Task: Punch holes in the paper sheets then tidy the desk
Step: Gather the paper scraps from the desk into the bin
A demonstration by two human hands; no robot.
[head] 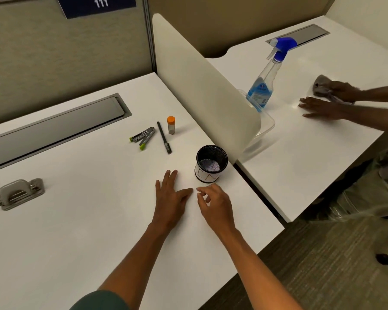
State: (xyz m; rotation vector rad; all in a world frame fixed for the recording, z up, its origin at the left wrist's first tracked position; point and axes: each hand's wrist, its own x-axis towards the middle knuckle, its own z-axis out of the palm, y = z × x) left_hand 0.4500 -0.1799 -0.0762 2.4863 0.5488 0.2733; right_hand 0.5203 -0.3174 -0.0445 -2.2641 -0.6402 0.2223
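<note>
Head view: my left hand [171, 198] lies flat on the white desk [76, 231] at centre frame, fingers straight and spread, holding nothing. My right hand [213, 203] is just beside it, fingers loosely curled with thumb and forefinger close together; I cannot tell whether they pinch anything. The black mesh cup [211, 163] stands upright just above my right hand, not touching it. The grey hole punch [20, 193] sits at the left edge, well apart from both hands. The stapler [143, 137], black pen [164, 137] and orange-capped tube [171, 125] lie above my left hand, toward upper centre.
</note>
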